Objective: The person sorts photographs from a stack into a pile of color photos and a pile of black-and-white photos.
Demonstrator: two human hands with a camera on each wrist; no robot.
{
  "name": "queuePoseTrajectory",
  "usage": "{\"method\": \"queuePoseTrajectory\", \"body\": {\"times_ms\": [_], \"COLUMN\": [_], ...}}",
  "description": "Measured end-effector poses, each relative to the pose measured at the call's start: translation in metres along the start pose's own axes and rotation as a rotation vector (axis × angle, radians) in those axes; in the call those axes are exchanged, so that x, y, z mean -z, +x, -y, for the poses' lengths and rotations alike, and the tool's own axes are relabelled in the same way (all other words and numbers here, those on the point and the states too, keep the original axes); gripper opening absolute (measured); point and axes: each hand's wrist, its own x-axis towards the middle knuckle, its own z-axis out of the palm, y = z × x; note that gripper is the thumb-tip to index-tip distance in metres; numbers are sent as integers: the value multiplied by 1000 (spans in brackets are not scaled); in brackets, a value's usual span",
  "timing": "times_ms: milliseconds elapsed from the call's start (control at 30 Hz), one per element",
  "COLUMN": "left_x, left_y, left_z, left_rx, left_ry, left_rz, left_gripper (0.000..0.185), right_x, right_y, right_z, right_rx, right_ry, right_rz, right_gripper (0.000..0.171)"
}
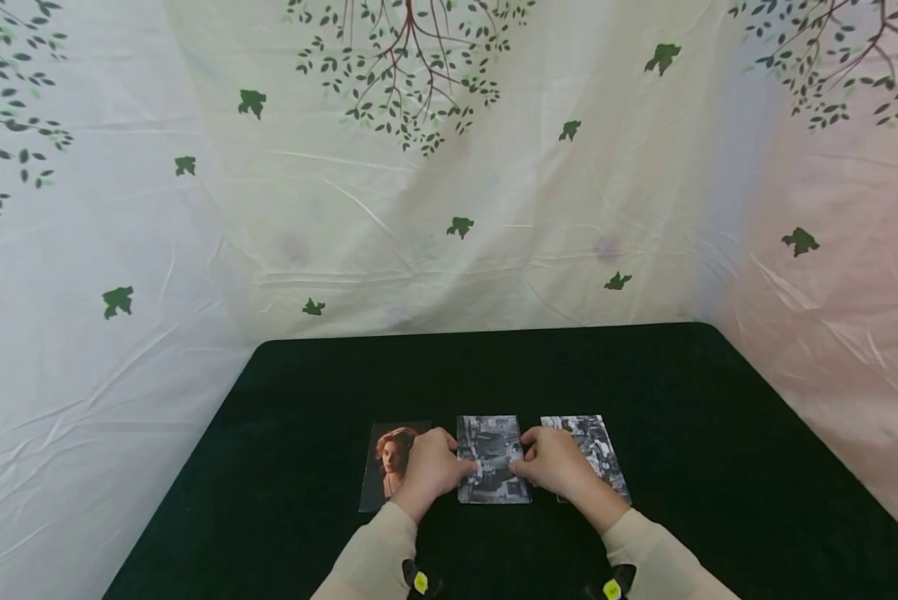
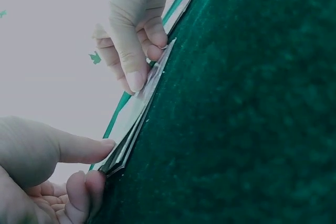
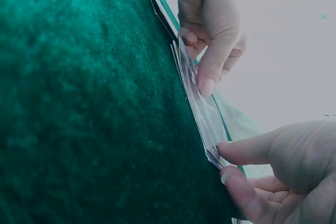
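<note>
A stack of black-and-white photo cards (image 1: pixel 492 437) lies upright to me in the middle of the dark green table. My left hand (image 1: pixel 436 463) pinches its left edge, thumb on top and fingers below, as the left wrist view shows. On the other side my right hand (image 1: pixel 557 462) pinches the right edge, its thumb (image 3: pixel 247 151) over the top card. Several layers show slightly fanned at the stack's edge (image 2: pixel 123 156). A colour portrait photo (image 1: pixel 372 475) lies left of it, partly behind my left hand. More black-and-white photo cards (image 1: pixel 590 432) lie on the right, partly covered by my right hand.
The table (image 1: pixel 306 383) has a dark green velvety cover, its far edge near a pale cloth backdrop (image 1: pixel 389 250) printed with branches and leaves. Both wrists wear dark bands with yellow markers (image 1: pixel 421 582).
</note>
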Motion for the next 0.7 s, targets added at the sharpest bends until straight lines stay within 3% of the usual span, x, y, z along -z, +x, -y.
{"method": "queuePoseTrajectory", "body": {"times_ms": [300,700], "left_x": [9,15], "left_y": [1,-1], "left_z": [2,1], "left_rx": [-27,-51], "left_ry": [-3,-39], "left_rz": [-35,-18], "left_gripper": [38,23], "right_x": [0,1], "right_y": [-3,-2], "right_z": [2,3], "right_rx": [11,4], "right_ry": [2,13], "right_rz": [2,-39], "right_gripper": [45,40]}}
